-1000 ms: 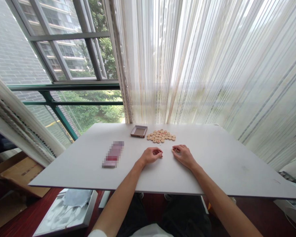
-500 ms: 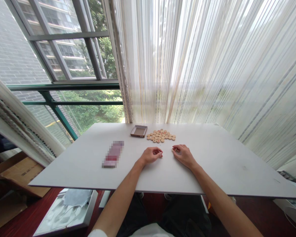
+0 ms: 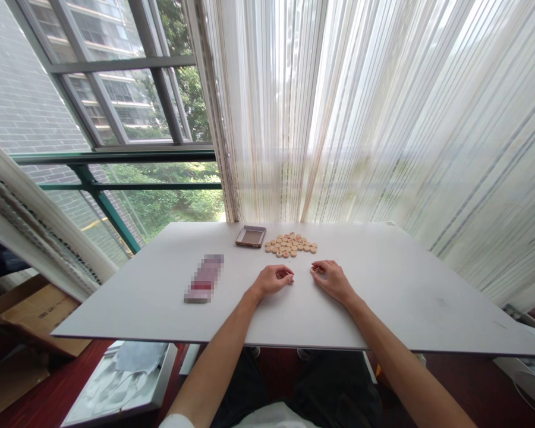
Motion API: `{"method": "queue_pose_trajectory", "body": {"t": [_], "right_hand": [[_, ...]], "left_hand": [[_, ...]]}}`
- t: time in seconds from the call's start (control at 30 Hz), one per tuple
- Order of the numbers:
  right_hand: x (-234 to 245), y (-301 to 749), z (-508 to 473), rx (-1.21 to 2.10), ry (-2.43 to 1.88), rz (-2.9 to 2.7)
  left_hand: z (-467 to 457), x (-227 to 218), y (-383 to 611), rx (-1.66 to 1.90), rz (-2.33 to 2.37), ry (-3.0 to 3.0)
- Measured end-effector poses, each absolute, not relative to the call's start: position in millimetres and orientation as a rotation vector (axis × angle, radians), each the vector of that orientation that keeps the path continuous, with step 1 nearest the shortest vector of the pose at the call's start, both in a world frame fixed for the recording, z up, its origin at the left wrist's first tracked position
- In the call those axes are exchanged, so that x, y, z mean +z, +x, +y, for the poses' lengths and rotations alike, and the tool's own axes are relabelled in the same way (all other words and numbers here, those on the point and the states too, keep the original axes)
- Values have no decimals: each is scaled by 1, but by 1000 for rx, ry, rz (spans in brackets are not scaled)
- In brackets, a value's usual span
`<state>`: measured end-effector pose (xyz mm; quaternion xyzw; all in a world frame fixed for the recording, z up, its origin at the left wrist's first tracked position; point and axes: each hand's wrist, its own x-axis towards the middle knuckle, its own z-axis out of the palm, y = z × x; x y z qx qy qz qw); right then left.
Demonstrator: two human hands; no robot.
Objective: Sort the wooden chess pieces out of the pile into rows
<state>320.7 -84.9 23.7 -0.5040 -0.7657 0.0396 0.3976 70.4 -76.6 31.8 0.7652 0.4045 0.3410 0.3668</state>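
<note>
My left hand point(image 3: 274, 279) rests on the white table point(image 3: 383, 297) with its fingers curled in; what they hold is hidden. My right hand point(image 3: 332, 278) rests beside it, fingers pinched on a small round wooden disc point(image 3: 314, 270). Just beyond both hands lies a flat cluster of several round wooden game pieces point(image 3: 291, 245). A small open square tin point(image 3: 251, 236) sits to the left of the cluster.
A flat reddish box point(image 3: 204, 277) lies on the table to the left of my left hand. Sheer striped curtains point(image 3: 361, 119) hang behind the table, with a window point(image 3: 116, 119) at the left. Cardboard boxes point(image 3: 22, 309) and a tray stand on the floor at lower left.
</note>
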Motion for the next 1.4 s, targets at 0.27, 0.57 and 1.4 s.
{"method": "queue_pose_trajectory", "body": {"t": [0.27, 0.57, 1.4], "right_hand": [[24, 320, -85, 115, -1306, -1948], [20, 324, -84, 123, -1346, -1917], [18, 327, -82, 135, -1401, -1904]], "left_hand": [[-78, 33, 71, 865, 1051, 1954], [-78, 34, 71, 866, 1057, 1958], [-79, 34, 71, 871, 1058, 1948]]}}
